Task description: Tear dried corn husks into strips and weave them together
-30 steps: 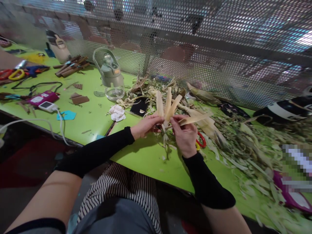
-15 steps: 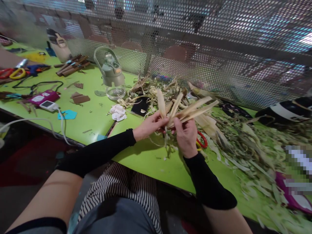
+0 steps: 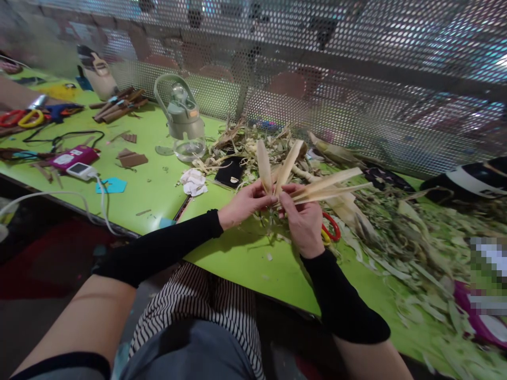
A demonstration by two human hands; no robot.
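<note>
Pale, dry corn husk strips [image 3: 290, 163] fan upward and to the right from between my hands, over the near part of the green table. My left hand [image 3: 250, 201] is closed in a pinch at the base of the upright strips. Fingers of my right hand [image 3: 304, 216] are closed around the lower ends of the strips pointing right. The two hands nearly touch, and their fingertips partly hide where the strips meet. Thin shreds hang below the fingers. Scissors with red and yellow handles [image 3: 331, 228] lie partly behind my right hand.
Husk scraps [image 3: 400, 253] cover the table's right side. A clear bottle with a green lid [image 3: 186, 126], a black phone-like slab [image 3: 230, 171], crumpled tissue [image 3: 194, 182] and a purple device [image 3: 74, 158] with cables stand or lie leftward. A perforated metal screen [image 3: 277, 79] runs behind. Another person's arm [image 3: 16, 95] is far left.
The strips have spread farther apart: the right-hand ones now reach lower and farther right, and an upright one leans more openly. Both hands stay close together.
</note>
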